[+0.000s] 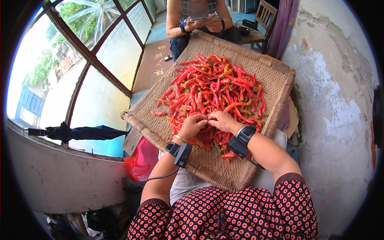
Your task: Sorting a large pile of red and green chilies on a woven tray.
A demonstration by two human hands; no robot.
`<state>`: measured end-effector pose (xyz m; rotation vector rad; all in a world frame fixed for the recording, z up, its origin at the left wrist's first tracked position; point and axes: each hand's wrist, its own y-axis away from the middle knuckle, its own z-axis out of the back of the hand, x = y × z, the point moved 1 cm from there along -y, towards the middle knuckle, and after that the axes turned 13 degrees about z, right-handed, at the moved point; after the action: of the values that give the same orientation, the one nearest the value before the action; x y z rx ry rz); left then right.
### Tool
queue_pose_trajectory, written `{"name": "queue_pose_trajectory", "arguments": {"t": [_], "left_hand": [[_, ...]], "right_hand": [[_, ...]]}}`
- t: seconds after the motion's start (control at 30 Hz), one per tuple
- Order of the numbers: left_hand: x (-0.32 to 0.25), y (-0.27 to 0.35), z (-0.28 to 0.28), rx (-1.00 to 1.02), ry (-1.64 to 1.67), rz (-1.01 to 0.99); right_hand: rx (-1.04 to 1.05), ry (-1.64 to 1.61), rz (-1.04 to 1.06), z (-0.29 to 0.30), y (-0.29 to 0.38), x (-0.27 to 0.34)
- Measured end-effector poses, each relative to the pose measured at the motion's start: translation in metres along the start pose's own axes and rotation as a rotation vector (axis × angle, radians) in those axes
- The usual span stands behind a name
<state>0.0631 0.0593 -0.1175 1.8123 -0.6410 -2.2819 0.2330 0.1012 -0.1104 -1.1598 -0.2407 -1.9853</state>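
A large heap of red chili peppers (210, 87), some orange or greenish brown, lies on a woven tray (264, 64) across my lap. Over the near part of the heap, my left hand (193, 125) and my right hand (224, 121) meet at the fingertips. Both pinch a red chili pepper, which the fingers mostly hide. Each wrist wears a black strap with a small device and a cable. A few loose peppers (158, 113) lie apart at the left side of the heap, on the bare weave.
Opposite me sits a person (204, 15) holding a phone (200, 19), close to the tray's far edge. A folded black umbrella (90, 133) lies along the windowsill on the left. A pink-red plastic bag (144, 159) is below. A worn wall (327, 90) and wooden chair (261, 27) stand right.
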Motion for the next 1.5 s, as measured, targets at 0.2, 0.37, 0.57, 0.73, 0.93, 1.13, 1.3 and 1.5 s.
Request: {"name": "queue_pose_trajectory", "arguments": {"t": [0.2, 0.37, 0.57, 0.73, 0.93, 1.13, 1.3, 1.5], "left_hand": [[0.001, 0.003, -0.01, 0.057, 0.114, -0.139], [-0.007, 0.015, -0.01, 0.088, 0.066, -0.048], [-0.019, 0.022, -0.005, 0.07, 0.383, 0.008], [-0.044, 0.03, 0.009, 0.024, 0.2, 0.092], [-0.082, 0.003, 0.038, -0.05, 0.054, 0.014], [-0.061, -0.023, 0.018, -0.384, 0.08, -0.356], [-0.011, -0.014, -0.023, -0.174, -0.205, -0.18], [-0.025, 0.003, -0.036, -0.318, -1.114, -0.547]], "right_hand": [[-0.257, -0.299, -0.132, 0.008, 0.005, -0.004], [-0.407, -0.587, -0.26, 0.026, 0.004, 0.024], [-0.459, -0.737, -0.255, 0.032, 0.011, 0.018], [-0.691, -0.615, -0.32, 0.048, 0.015, 0.017], [-0.345, -0.452, -0.447, 0.041, 0.013, 0.019], [0.01, 0.237, -0.295, 0.044, 0.019, 0.007], [0.183, 0.291, -0.191, 0.045, 0.026, -0.008], [0.222, 0.321, -0.266, 0.028, 0.032, -0.002]]}}
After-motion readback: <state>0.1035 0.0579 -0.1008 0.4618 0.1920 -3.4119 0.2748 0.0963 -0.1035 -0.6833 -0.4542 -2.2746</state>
